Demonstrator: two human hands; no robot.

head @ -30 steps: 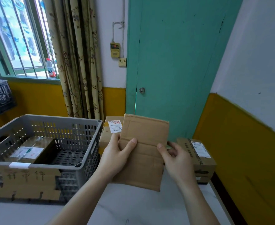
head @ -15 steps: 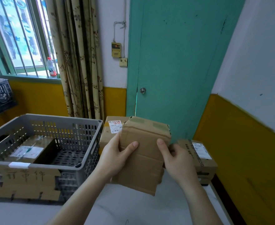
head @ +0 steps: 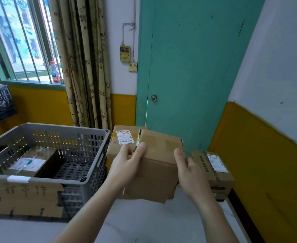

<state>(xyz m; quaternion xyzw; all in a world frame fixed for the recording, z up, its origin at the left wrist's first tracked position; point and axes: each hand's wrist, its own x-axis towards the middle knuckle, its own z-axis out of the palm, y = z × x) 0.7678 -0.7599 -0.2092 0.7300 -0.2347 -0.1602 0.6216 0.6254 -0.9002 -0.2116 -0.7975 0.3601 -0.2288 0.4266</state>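
Cardboard box, side edges gripped by our left hand and right hand, above worktop, between grey crate and right-edge parcel.

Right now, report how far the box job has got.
Done: one parcel lies in the grey crate. In hand: left hand and right hand hold a cardboard box above the table. Likely left: back box and right-hand box, both labelled, untouched.

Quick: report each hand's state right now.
Left hand: holds the cardboard box, thumb on its front.
Right hand: holds the same box at its right side.
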